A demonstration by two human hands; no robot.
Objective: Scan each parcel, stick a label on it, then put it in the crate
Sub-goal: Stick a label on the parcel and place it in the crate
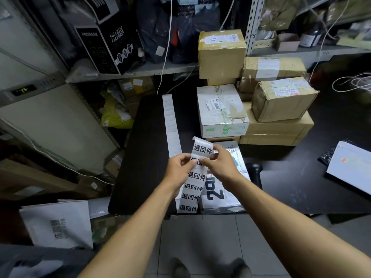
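Lower left of the frame: white bag (58, 223) lying flat, printed in grey. Left of centre: dark surface (144, 149), bare along its left edge, with a blank backing strip (172, 125) running up the middle. Centre: left hand (178, 167), fingers curled and pinching the printed label strip (192, 187), which hangs over the surface's near edge. Just to the right, touching: right hand (220, 165), fingers pinching the curled top label (202, 148) off the strip. Beneath both hands: grey parcel (222, 193) flat at the near edge of the surface. Right of it: black scanner (256, 173), partly hidden. Upper centre right: stack of cardboard boxes (281, 101) and a white box (220, 111), all taped closed. Far right: flat white parcel (351, 167) on the dark surface.
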